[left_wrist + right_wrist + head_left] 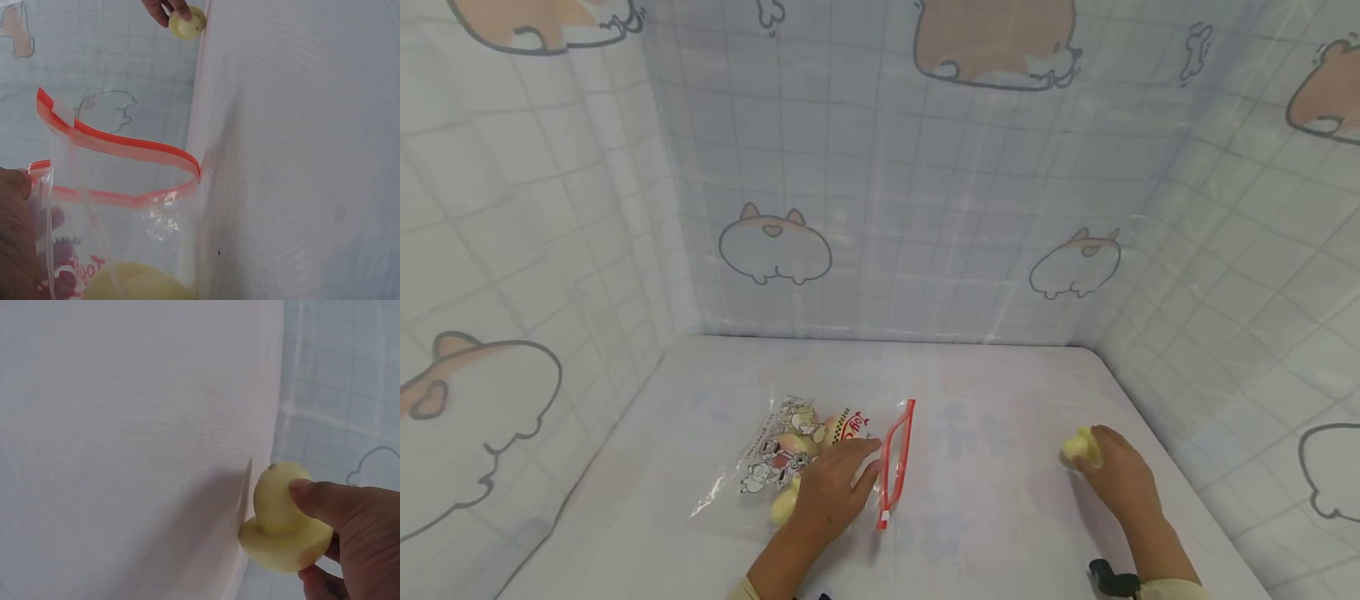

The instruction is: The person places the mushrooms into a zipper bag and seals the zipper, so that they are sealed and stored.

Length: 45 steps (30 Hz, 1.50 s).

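A clear zip bag (741,508) with a red zip strip and printed cartoon figures lies on the left of the table. My left hand (833,490) pinches its upper layer near the mouth, and the left wrist view shows that mouth standing open. Inside are several yellow and pinkish rounded things, one a yellow piece (784,505) partly hidden by the hand. Far to the right, my right hand (1122,473) grips a pale yellow, two-lobed fruit-like object (281,506) between thumb and fingers. It is at or just above the table; whether it touches, I cannot tell.
The white table (977,500) is enclosed by pale cloth walls (917,208) with a grid and animal drawings at the back and both sides. A dark strap-like piece (1112,578) sits by the right wrist. A white slider (63,111) is on the bag's red strip.
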Motion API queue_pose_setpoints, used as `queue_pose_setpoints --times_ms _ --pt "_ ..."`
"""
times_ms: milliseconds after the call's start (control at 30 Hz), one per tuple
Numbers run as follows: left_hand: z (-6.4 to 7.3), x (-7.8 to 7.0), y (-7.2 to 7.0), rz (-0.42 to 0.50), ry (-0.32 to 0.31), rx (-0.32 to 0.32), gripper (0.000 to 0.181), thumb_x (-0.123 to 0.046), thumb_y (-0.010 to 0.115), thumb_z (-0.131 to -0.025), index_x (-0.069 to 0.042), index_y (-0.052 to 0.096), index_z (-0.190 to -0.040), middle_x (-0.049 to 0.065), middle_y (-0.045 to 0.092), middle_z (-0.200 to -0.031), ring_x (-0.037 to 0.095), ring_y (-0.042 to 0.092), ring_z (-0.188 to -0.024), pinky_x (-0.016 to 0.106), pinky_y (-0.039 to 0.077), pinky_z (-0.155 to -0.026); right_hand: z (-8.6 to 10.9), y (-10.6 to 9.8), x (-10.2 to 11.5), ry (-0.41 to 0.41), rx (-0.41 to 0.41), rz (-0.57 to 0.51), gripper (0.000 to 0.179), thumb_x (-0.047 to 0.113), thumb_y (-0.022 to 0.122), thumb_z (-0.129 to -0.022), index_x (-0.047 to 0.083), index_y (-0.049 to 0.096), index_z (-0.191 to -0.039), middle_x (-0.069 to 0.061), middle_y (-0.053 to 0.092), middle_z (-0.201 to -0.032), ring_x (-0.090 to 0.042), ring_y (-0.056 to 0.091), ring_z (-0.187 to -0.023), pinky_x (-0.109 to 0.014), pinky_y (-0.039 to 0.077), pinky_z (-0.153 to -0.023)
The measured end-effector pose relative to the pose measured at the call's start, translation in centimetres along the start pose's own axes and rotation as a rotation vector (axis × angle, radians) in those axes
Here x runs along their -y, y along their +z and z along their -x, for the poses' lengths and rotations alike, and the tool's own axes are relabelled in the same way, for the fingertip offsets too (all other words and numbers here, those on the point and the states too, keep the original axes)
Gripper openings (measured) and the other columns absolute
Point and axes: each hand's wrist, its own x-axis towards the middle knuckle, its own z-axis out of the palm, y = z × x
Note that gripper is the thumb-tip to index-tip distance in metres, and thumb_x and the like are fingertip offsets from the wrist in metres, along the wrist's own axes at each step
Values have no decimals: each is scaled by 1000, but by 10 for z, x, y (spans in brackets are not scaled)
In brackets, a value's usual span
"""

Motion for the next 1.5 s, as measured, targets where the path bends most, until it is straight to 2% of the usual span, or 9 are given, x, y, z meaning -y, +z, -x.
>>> queue_pose_setpoints --times_ms 167,367,533,867,1167,1500 --pt "1 1 0 -7 0 5 30 -32 65 -97 -14 71 -120 -5 73 -116 14 69 -109 38 57 -91 1 3 -1 26 5 -9 59 15 78 -83 -12 54 -129 -33 52 -134 -53 50 -120 -65 43 -95" --pt "2 1 1 -17 -6 8 30 -32 65 -97 -16 70 -121 -6 73 -116 13 68 -109 37 57 -91 1 9 -3 18 -33 -9 62 18 81 -80 -12 55 -127 -34 53 -132 -54 52 -118 -66 44 -93" --pt "2 1 1 -30 -5 4 29 -33 65 -96 -19 70 -121 -7 73 -116 12 68 -109 36 57 -91 2 11 -4 15 -65 -15 63 18 83 -78 -12 55 -126 -35 54 -130 -55 53 -114 -66 45 -90" --pt "7 5 1 -27 11 0 29 -33 65 -97 -17 71 -121 -6 73 -115 13 69 -108 37 57 -91 6 17 -1 52 -67 -17 65 20 83 -78 -13 54 -125 -36 53 -128 -55 55 -109 -64 48 -83" --pt "9 11 5 -34 47 -17 29 -32 65 -97 -15 71 -120 -6 73 -115 14 69 -108 38 58 -90 11 20 2 56 -127 -4 66 20 84 -75 -15 53 -122 -37 54 -124 -56 56 -104 -64 49 -80" --pt "11 14 8 -30 33 -7 30 -34 63 -98 -17 70 -122 -6 73 -117 13 69 -108 37 57 -91 12 27 2 10 -245 5 65 19 87 -70 -14 58 -116 -35 59 -117 -54 61 -95 -62 51 -72"
